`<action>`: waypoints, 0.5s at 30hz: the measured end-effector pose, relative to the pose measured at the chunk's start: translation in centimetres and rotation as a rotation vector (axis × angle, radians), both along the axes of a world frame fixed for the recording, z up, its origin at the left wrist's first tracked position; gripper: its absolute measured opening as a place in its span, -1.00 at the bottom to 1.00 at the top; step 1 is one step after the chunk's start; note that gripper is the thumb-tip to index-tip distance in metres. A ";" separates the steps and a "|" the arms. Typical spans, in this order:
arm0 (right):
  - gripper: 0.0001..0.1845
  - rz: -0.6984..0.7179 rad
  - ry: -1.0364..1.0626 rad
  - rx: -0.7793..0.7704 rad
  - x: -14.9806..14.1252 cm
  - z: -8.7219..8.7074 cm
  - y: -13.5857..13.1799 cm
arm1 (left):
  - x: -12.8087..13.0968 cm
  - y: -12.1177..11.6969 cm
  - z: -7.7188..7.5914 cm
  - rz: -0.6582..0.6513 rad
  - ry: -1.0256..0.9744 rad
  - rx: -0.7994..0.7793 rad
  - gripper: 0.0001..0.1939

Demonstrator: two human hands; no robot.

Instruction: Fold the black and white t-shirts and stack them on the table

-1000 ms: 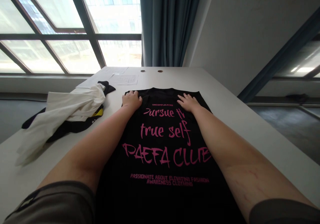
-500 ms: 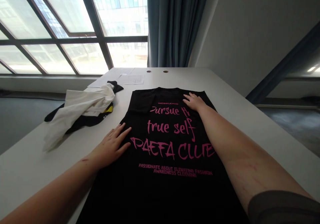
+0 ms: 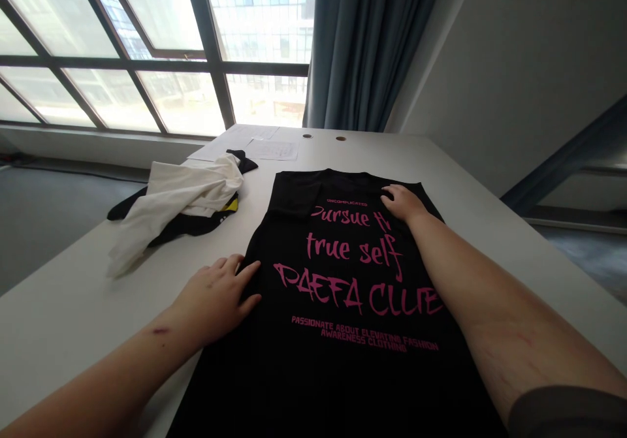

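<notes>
Black shirt (image 3: 333, 382) lengthwise six-to-twelve, neckline (image 3: 347, 175) farthest, left hand (image 3: 215, 297) spread, right hand (image 3: 405, 204) curled, grip unclear, white table (image 3: 63, 333), window (image 3: 166, 23) at ten

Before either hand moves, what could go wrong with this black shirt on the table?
The left hand lies over the edge of the black shirt, so dragging it sideways might skew or wrinkle the cloth. The right hand has its fingers curled near the top; if they catch the fabric, the pink lettering could bunch. A white garment lies crumpled beyond the left hand, so a wide sweep might snag it.
</notes>
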State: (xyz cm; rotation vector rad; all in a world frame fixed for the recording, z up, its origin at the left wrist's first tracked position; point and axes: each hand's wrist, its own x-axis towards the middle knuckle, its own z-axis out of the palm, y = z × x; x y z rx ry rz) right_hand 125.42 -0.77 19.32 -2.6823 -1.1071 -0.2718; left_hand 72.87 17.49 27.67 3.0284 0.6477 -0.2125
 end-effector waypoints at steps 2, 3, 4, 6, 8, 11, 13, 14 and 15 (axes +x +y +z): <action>-0.51 0.016 -0.089 0.026 -0.8 0.4 -0.2 | -0.5 0.4 0.6 -0.001 -0.021 -0.122 -0.37; -0.55 0.019 -0.138 0.033 -1.3 0.7 -0.2 | -0.7 0.7 0.9 0.013 -0.042 -0.194 -0.38; -0.57 0.022 -0.187 0.037 -1.9 0.9 -0.1 | -1.1 1.0 1.1 0.035 -0.064 -0.271 -0.39; -0.62 0.043 -0.260 0.048 -3.3 1.5 0.7 | -2.3 1.3 1.2 0.088 -0.082 -0.432 -0.41; -0.64 0.096 -0.274 0.067 -5.1 2.2 2.5 | -4.2 1.2 1.2 0.109 -0.070 -0.595 -0.43; -0.66 0.199 -0.184 0.109 -8.8 3.5 7.6 | -7.8 0.6 0.5 0.080 -0.072 -0.776 -0.45; -0.66 0.262 -0.083 0.141 -11.7 4.5 12.1 | -10.4 0.0 -0.4 0.074 -0.092 -0.839 -0.47; -0.66 0.296 -0.017 0.155 -13.2 5.0 14.5 | -11.7 -0.2 -1.0 0.086 -0.095 -0.861 -0.47; -0.64 0.320 0.075 0.158 -14.6 5.4 16.9 | -12.9 -0.5 -1.7 0.104 -0.096 -0.882 -0.46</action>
